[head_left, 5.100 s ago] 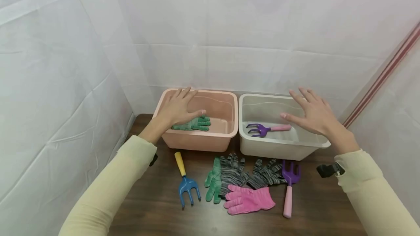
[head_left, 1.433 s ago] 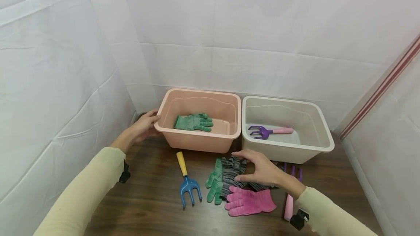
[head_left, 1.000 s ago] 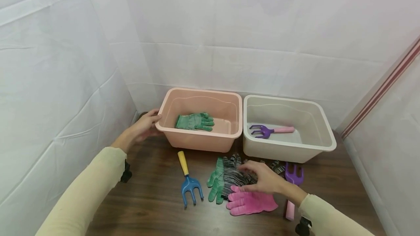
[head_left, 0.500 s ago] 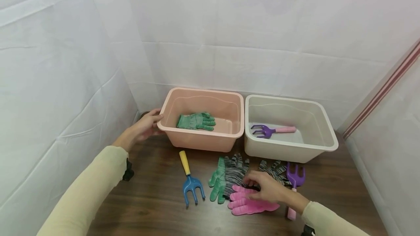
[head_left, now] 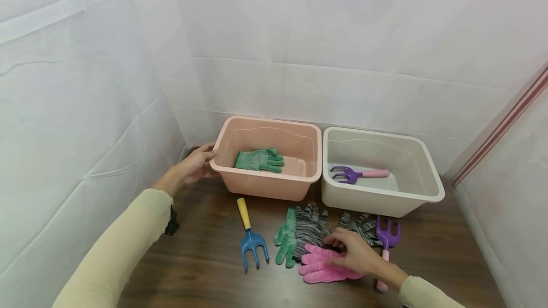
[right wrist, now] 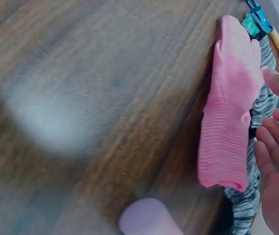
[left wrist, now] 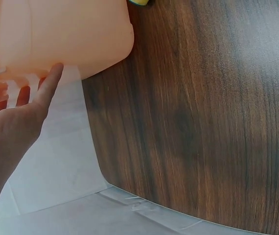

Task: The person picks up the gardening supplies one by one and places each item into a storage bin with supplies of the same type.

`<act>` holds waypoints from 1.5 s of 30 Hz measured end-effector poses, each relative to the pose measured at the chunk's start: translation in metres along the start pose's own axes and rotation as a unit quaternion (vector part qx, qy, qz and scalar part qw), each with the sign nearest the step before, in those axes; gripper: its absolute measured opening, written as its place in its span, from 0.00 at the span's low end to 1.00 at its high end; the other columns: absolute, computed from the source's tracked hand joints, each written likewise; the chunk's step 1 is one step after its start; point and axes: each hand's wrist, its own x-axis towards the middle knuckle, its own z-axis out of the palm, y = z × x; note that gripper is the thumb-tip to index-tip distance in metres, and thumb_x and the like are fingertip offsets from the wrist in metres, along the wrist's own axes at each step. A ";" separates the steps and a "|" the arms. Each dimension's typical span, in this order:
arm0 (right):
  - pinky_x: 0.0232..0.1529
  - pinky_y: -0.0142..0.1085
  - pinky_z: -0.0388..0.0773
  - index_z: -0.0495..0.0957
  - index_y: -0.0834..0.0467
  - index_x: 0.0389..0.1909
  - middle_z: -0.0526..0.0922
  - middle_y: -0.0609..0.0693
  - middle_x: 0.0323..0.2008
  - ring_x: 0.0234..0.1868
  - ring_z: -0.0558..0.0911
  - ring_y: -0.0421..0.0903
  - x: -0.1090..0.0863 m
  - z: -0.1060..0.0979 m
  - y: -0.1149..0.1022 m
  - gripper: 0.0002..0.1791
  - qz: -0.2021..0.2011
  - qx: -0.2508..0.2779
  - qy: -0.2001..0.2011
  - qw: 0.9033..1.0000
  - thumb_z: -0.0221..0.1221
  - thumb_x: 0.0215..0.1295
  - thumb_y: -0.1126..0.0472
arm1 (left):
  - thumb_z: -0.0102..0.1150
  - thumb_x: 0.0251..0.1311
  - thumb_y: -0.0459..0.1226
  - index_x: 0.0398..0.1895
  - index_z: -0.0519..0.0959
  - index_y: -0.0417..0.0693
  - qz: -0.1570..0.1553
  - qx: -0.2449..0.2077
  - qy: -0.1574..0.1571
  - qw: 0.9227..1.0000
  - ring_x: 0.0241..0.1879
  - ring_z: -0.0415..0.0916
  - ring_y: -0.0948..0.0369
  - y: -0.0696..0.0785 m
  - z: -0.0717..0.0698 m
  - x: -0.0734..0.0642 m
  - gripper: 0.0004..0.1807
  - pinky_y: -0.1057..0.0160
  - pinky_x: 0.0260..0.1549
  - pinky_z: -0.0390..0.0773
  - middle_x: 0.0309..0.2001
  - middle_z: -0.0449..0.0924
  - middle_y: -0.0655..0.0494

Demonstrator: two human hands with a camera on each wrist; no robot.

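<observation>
The left hand [head_left: 196, 163] grips the near end of the peach plastic bin [head_left: 265, 187]. Below the right hand [head_left: 357, 253], its thumb and fingers parted, the pink knit glove [head_left: 314, 270] lies lengthwise left to right, fingers leftward, cuff near the wrist.

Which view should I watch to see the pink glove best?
The right wrist view: it shows the pink glove from fingers to ribbed cuff. In the head view the right hand covers part of it; the left wrist view does not show it.
</observation>
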 end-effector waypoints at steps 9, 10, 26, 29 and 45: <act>0.47 0.38 0.84 0.84 0.55 0.52 0.84 0.46 0.46 0.45 0.83 0.46 -0.011 0.006 0.005 0.24 0.029 0.014 0.024 0.999 0.77 0.61 0.48 | 0.39 0.87 0.39 0.87 0.42 0.48 -0.002 -0.014 0.001 1.000 0.80 0.52 0.39 -0.001 -0.001 0.002 0.34 0.32 0.73 0.61 0.83 0.49 0.37; 0.47 0.39 0.84 0.84 0.54 0.53 0.84 0.45 0.46 0.46 0.83 0.46 -0.012 0.007 0.005 0.23 0.029 0.012 0.024 0.999 0.77 0.61 0.48 | 0.39 0.87 0.39 0.87 0.42 0.48 -0.002 -0.014 0.001 1.000 0.80 0.52 0.39 -0.001 -0.001 0.002 0.34 0.32 0.73 0.61 0.83 0.49 0.37; 0.57 0.45 0.80 0.82 0.46 0.50 0.78 0.34 0.52 0.57 0.75 0.39 -0.019 0.028 0.009 0.26 -0.009 -0.095 0.035 0.995 0.81 0.51 0.53 | 0.40 0.86 0.40 0.87 0.43 0.48 0.002 -0.012 0.006 1.000 0.80 0.54 0.39 -0.006 -0.001 0.000 0.34 0.33 0.73 0.63 0.83 0.49 0.38; 0.56 0.44 0.80 0.82 0.46 0.49 0.78 0.35 0.51 0.55 0.75 0.39 -0.019 0.029 0.007 0.25 -0.021 -0.105 0.040 0.993 0.82 0.50 0.54 | 0.40 0.87 0.40 0.88 0.42 0.48 0.003 -0.010 0.005 1.000 0.80 0.53 0.39 -0.007 0.000 0.001 0.34 0.34 0.73 0.63 0.84 0.48 0.38; 0.49 0.40 0.82 0.84 0.46 0.51 0.80 0.37 0.48 0.48 0.76 0.36 -0.014 0.022 -0.003 0.17 -0.025 -0.123 -0.004 0.992 0.76 0.62 0.53 | 0.40 0.87 0.41 0.87 0.43 0.48 0.007 -0.015 0.001 1.000 0.80 0.52 0.40 -0.004 -0.001 0.002 0.34 0.33 0.74 0.61 0.83 0.49 0.39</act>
